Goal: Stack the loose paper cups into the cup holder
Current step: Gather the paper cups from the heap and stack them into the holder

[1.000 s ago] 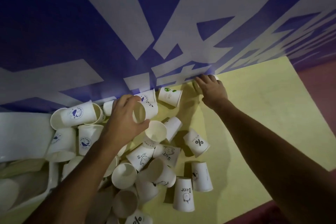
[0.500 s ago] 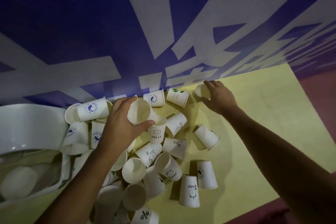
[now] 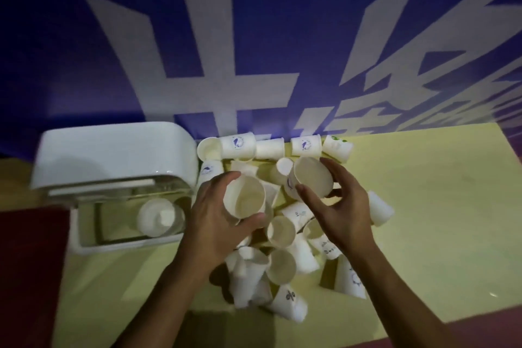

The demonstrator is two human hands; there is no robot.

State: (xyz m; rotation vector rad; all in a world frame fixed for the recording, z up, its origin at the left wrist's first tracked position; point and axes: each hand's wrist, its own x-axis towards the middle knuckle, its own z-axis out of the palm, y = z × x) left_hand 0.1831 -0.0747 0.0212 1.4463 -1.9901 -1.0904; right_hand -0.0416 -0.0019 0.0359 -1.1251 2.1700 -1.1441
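A: Right hand (image 3: 344,212) has come back from the wall (image 3: 254,37), now beside left hand (image 3: 214,223).
B: Each grips a smooth white paper cup, left cup (image 3: 244,196) and right cup (image 3: 310,181), over the pile (image 3: 282,260). Glossy holder (image 3: 113,155) at left. Prints blurred.

Bare tabletop (image 3: 423,206) right of cups (image 3: 282,234)

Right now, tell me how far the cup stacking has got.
Done: some stacked cups lie in the holder. In hand: the left hand grips one cup, the right hand a second cup. Left: a heap of loose cups on the table.
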